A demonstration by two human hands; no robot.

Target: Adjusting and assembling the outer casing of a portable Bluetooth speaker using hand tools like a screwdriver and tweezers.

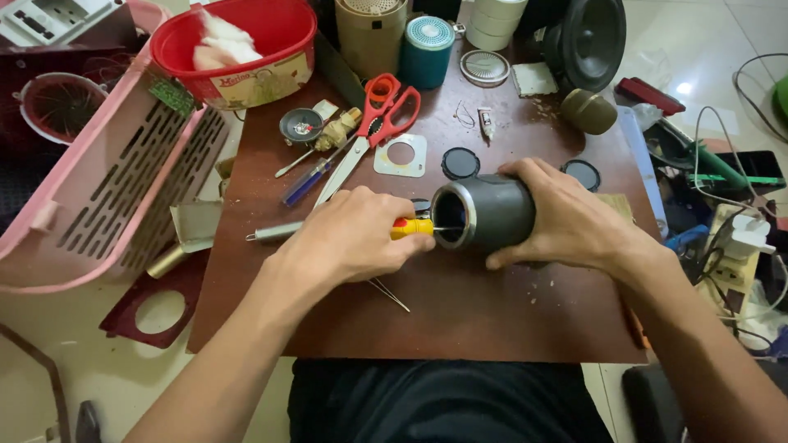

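The left hand (349,242) is gripping a yellow screwdriver (412,227), poking its tip into the grey speaker tube (484,213) that the right hand (566,221) is hugging.

From my remote seat I see both forearms bare to the elbow, no sleeves, rings, watch or gloves on either grip, and dark clothing across the lap just below the near edge of the worktop (509,328).
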